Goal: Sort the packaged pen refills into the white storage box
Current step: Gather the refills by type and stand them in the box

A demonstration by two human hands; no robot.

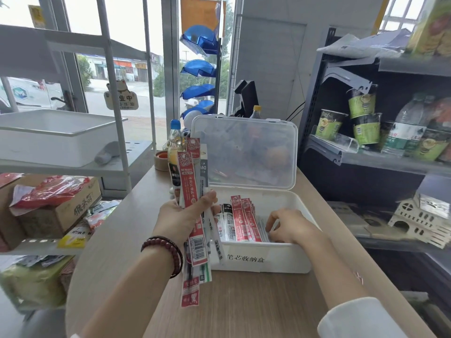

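While my left hand (185, 215) is clamped around a fanned bundle of packaged pen refills (191, 211), mostly the red-and-white kind with a couple of black-and-white ones behind, my right hand (288, 228) is down inside the white storage box (263, 258), at its right side. The fingers there are curled over what looks like a row of pale refill packs, but I honestly can't tell if they're pinching one or just nudging the stack straight.

The box sits on the wooden worktop (244, 308) right in front of me, with its clear lid (244, 152) tipped up at the far side. Inside, there's already a row: black packs on the left, red packs (245, 220) in the middle, pale ones under my right hand. So it reads like sorting by type, and I'd say I'm somewhere mid-job, since the bundle in my left hand isn't small.

Next move, I reckon: free up the right hand, pull one pack off the bundle, check its colour, and drop it in with its matching group. The packs are thin and slippery-looking, so I'd peel off just one and keep the rest from sliding out.
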